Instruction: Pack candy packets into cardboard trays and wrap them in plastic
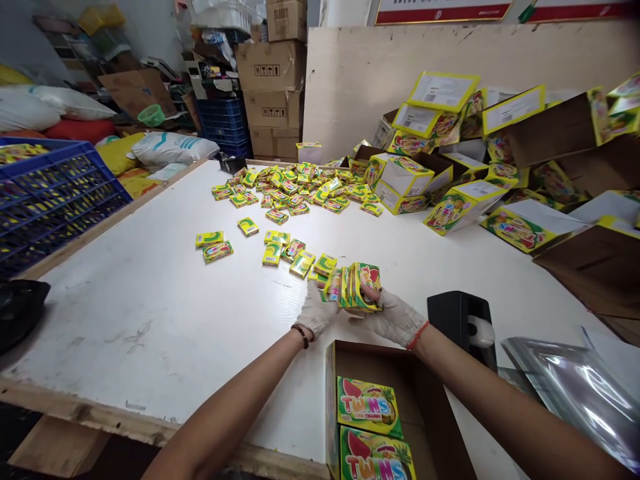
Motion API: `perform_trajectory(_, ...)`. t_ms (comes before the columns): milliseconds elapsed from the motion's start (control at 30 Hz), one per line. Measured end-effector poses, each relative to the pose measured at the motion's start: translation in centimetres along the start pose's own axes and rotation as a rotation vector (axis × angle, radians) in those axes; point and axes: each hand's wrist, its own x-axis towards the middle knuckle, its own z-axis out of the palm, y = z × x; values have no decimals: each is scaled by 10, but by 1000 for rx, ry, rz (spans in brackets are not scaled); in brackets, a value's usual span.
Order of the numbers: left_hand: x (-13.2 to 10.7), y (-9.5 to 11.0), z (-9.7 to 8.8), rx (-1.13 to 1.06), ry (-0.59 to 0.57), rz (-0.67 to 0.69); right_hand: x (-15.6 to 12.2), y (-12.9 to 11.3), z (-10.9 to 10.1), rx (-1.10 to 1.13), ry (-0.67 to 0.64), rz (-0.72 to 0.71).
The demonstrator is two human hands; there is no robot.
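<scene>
Both my hands wear white knit gloves and together clasp a stack of small yellow-green candy packs point(353, 287) held on edge just above the white table point(150, 313). My left hand point(316, 315) presses the stack's left end, fingers closed on it. My right hand point(391, 316) grips the right end from below. Loose packs point(300, 264) lie on the table just beyond the stack. An open brown carton point(430, 400) at the table's near edge, below my hands, holds two "Twins" packs point(367, 405) lying flat.
A big heap of packs point(295, 187) lies mid-table; opened and folded display cartons point(450, 193) pile up at the right. A black tape dispenser point(463, 323) and shiny plastic film point(575, 387) sit at right. A blue crate point(50, 193) stands left; cardboard boxes point(273, 87) behind.
</scene>
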Motion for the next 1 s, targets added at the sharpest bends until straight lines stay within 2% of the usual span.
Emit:
perform_trajectory(100,12,8,6,62,-101,184,4,-8,-2,-12,-17,-78)
perform_trajectory(167,27,14,2,141,-103,261,2,-20,-9,-156,54,-117)
perform_trajectory(233,46,19,-4,211,-43,270,-3,-30,-14,-514,163,-136)
perform_trajectory(300,66,23,-9,272,1,269,-8,-34,-13,-1024,220,-166)
perform_trajectory(333,76,25,-11,295,5,266,-9,-32,-11,-1281,202,-181)
perform_trajectory(400,90,30,-12,319,-8,254,-8,-24,-3,-1685,83,-207)
perform_trajectory(467,95,33,-15,311,-5,252,-1,-11,3,-1893,-58,-218)
perform_trajectory(533,89,33,-23,270,36,260,7,3,0,-1928,-131,-265)
perform_trajectory(600,72,26,-32,222,97,267,15,14,-10,-1855,-162,-373)
perform_trajectory(667,48,13,-38,132,177,264,20,22,-25,-1747,-197,-489)
perform_trajectory(733,24,-5,-37,-46,280,233,22,26,-41,-1647,-231,-551)
perform_trajectory(833,3,-30,-21,-270,376,165,25,32,-58,-1550,-242,-516)
perform_trajectory(933,3,-40,0,-345,365,155,31,40,-63,-1505,-240,-494)
perform_trajectory(1000,9,-40,12,-398,310,168,38,45,-61,-1487,-241,-544)
